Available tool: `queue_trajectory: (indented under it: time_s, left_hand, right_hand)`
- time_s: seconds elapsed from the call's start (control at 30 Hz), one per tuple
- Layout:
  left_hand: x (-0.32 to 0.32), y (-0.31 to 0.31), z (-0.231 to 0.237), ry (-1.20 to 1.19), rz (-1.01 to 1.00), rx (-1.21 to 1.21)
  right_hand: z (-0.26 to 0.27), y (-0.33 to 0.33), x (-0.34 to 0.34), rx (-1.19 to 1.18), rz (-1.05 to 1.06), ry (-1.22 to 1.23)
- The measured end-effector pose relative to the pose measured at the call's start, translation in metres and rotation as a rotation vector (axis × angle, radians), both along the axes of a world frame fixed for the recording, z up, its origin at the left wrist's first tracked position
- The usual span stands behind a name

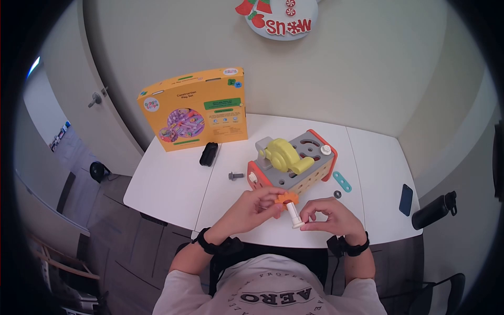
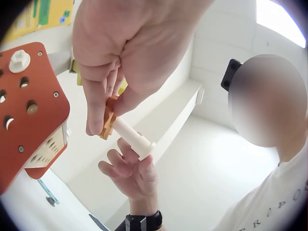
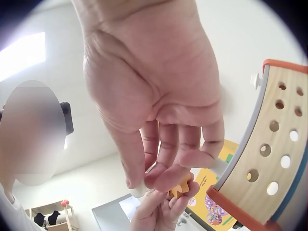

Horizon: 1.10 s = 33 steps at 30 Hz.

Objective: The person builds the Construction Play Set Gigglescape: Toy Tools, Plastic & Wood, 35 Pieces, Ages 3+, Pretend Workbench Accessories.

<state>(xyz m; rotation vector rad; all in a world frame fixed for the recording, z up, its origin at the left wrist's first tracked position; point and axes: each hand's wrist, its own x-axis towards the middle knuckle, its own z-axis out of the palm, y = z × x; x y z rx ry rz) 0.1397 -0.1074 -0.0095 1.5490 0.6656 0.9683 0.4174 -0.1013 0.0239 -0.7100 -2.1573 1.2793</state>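
Nearest to us, the right hand pinches the head end of a white toy bolt between thumb and fingers, which leaves the shank free and directed away from the body. Facing it, the left hand grips an orange toy gear between thumb and fingers, so that, we judge, the gear's middle stays accessible to the bolt. We see the shank's far end meet the gear; whether it enters the hole we cannot tell. Both parts are held above the tabletop, close before the body, probably for an easy view.

Just beyond the right hand lie a dark nut and a teal perforated strip, apparently set aside within reach. Ahead stands a toy workbench with red ends, bearing a yellow-green toy saw on its grey top; a grey bolt lies to its left. Farther to the sides we note a black case, a phone and a bottle. The yellow box stands upright at the back, presumably to save working room, and a "snow" sign hangs behind.
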Motion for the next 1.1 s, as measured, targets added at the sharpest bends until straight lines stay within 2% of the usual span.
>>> queue_trajectory:
  time_s: [0.17, 0.37, 0.47, 0.57, 0.67, 0.77, 0.87, 0.97, 1.07, 1.1]
  left_hand:
    - [0.006, -0.008, 0.006, -0.014, -0.018, 0.007]
    - [0.007, -0.01, 0.012, 0.115, -0.04, -0.046]
    - [0.01, -0.006, 0.005, 0.115, -0.041, 0.096]
    - [0.015, -0.012, 0.011, 0.197, -0.022, 0.201]
    - [0.015, -0.017, 0.021, 0.241, -0.091, 0.139]
    - [0.015, -0.019, 0.02, 0.098, -0.077, -0.038]
    - [0.003, -0.013, 0.021, 0.187, 0.045, 0.036]
    - [-0.011, 0.005, 0.005, 0.422, 0.297, 0.503]
    - [0.001, 0.009, -0.006, 0.571, 0.556, 0.699]
    - [0.003, 0.012, -0.01, 0.582, 0.539, 0.697]
  right_hand:
    - [-0.006, -0.001, -0.004, -0.094, -0.109, 0.103]
    - [-0.011, -0.003, -0.016, 0.082, -0.384, 0.13]
    - [0.0, -0.01, -0.025, 0.034, -0.432, 0.164]
    - [0.005, -0.01, -0.018, 0.272, -0.249, -0.024]
    - [0.002, -0.002, -0.006, 0.299, -0.129, -0.04]
    - [-0.002, 0.006, 0.009, 0.301, -0.146, -0.128]
    - [-0.002, 0.014, 0.018, 0.239, -0.103, -0.153]
    - [-0.017, 0.03, 0.029, 0.08, -0.138, -0.149]
    - [-0.03, 0.042, 0.032, 0.051, -0.181, -0.191]
    - [-0.035, 0.045, 0.033, 0.031, -0.182, -0.185]
